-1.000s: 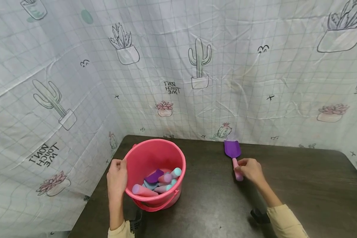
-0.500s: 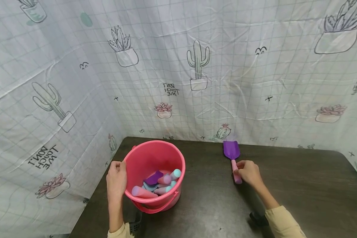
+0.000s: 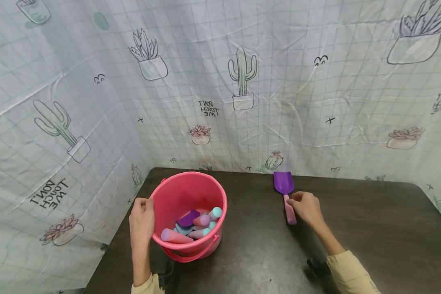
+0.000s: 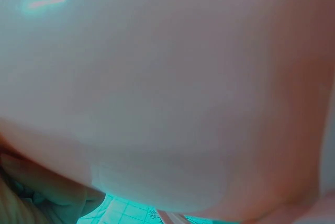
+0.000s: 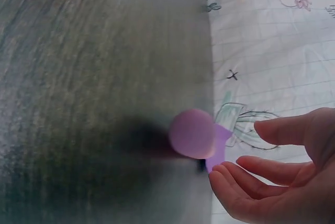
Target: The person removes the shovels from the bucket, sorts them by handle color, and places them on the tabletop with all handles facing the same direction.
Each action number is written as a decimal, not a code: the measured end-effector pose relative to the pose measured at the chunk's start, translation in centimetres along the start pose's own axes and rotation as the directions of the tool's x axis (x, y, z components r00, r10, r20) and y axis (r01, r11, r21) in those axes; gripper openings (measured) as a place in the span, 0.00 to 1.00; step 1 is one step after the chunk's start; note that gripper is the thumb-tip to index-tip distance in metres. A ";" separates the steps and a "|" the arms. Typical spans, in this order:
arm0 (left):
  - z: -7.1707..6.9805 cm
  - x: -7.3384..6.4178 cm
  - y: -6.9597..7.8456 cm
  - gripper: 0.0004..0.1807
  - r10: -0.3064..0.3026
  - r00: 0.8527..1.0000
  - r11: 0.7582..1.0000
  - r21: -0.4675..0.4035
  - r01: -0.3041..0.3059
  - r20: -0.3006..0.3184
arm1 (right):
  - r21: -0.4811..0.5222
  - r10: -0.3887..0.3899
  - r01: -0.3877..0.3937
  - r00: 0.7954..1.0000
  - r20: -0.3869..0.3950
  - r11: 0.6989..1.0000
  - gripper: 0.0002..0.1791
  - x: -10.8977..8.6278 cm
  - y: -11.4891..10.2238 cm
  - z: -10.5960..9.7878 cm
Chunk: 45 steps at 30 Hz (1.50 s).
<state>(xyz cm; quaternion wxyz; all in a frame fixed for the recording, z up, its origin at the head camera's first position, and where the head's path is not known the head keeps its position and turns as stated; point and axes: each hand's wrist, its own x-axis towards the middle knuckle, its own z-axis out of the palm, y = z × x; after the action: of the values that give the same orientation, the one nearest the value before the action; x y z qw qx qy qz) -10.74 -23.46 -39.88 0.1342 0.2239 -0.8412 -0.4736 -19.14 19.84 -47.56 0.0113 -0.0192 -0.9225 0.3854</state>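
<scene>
My left hand (image 3: 141, 222) grips the left rim of a pink bucket (image 3: 180, 192), which is tilted towards me. In the left wrist view the bucket's wall (image 4: 157, 88) fills nearly everything. Inside lie several toy tools with pink and turquoise handles; a purple blade (image 3: 188, 218) shows among them. A toy shovel with a purple blade (image 3: 283, 182) and pink handle (image 3: 290, 212) lies on the table to the right. Beside that handle is my right hand (image 3: 306, 208). The right wrist view shows its thumb and fingers (image 5: 230, 190) spread apart, clear of the round handle end (image 5: 192, 134).
The dark wooden table (image 3: 250, 253) ends at the back against a white curtain (image 3: 297, 102) printed with cacti. More of this curtain hangs along the left. The bucket's carrying handle (image 3: 187, 258) hangs down at its front.
My right hand has loosened its fingers from the shovel's handle, leaving the shovel on the table. The left hand and bucket stay as they were; the head view shifts slightly.
</scene>
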 end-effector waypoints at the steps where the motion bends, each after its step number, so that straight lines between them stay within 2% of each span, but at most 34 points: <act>1: 0.1 0.1 0.1 0.19 0.005 1.000 1.000 -0.002 -0.005 -0.003 | 0.005 -0.004 0.004 1.000 -0.004 1.000 0.19 0.0 -0.2 -0.2; 8: 0.6 0.2 0.3 0.19 0.011 1.000 1.000 -0.016 -0.010 0.010 | 0.017 -0.009 0.009 1.000 -0.019 1.000 0.20 -0.5 -0.9 -1.3; 15: 0.4 0.0 0.1 0.19 -0.007 1.000 1.000 -0.015 0.007 0.006 | 0.009 -0.041 0.042 0.999 -0.018 0.999 0.20 -0.6 -1.1 -1.2; 25: 0.1 0.0 -0.1 0.19 -0.009 1.000 1.000 -0.018 0.009 0.002 | 0.029 -0.021 0.022 1.000 -0.016 0.999 0.20 -0.7 -1.7 -1.6; 38: -0.1 0.0 -0.3 0.19 0.001 1.000 1.000 -0.009 -0.001 -0.004 | 0.014 -0.035 0.035 0.999 -0.023 0.999 0.20 -1.3 -2.3 -1.4; 45: 0.0 0.1 -0.3 0.19 -0.004 1.000 1.000 -0.008 0.004 -0.006 | 0.010 -0.074 0.074 0.997 -0.038 0.997 0.20 -1.2 -2.8 -1.7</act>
<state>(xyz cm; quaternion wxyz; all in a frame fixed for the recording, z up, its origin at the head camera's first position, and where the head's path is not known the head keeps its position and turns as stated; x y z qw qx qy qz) -10.70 -23.64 -40.16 0.1365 0.2262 -0.8385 -0.4766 -17.92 18.99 -44.36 0.0428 0.0078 -0.9199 0.3897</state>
